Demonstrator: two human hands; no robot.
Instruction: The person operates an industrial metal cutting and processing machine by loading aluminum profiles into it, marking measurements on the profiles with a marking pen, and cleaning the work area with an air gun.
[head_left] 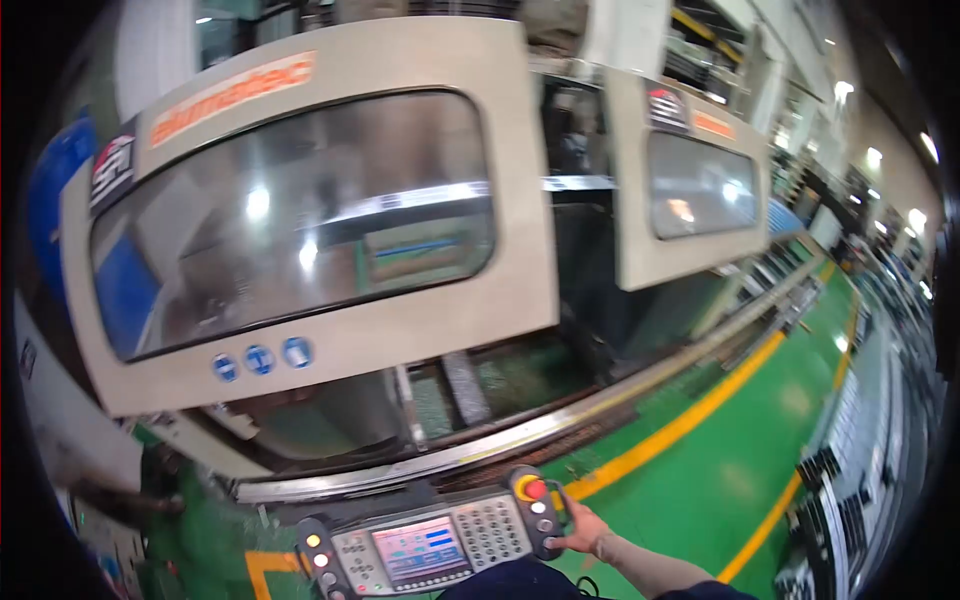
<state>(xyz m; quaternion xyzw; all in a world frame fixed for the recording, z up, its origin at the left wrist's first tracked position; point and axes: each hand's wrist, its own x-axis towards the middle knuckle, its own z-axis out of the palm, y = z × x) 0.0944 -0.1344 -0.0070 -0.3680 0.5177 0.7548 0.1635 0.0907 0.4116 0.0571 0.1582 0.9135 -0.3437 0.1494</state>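
A control panel with a lit screen, a keypad and a red emergency button is at the bottom centre. My right hand is at the panel's right end, its fingers around the dark side handle and its thumb by the lower buttons. My left hand is out of view. Beyond the panel stands a large beige machine hood with a wide window. A metal rail runs below it.
A second, smaller hood stands farther right along the machine. Yellow lines cross the green floor. Metal profiles lie stacked at the right. A blue object is at the far left.
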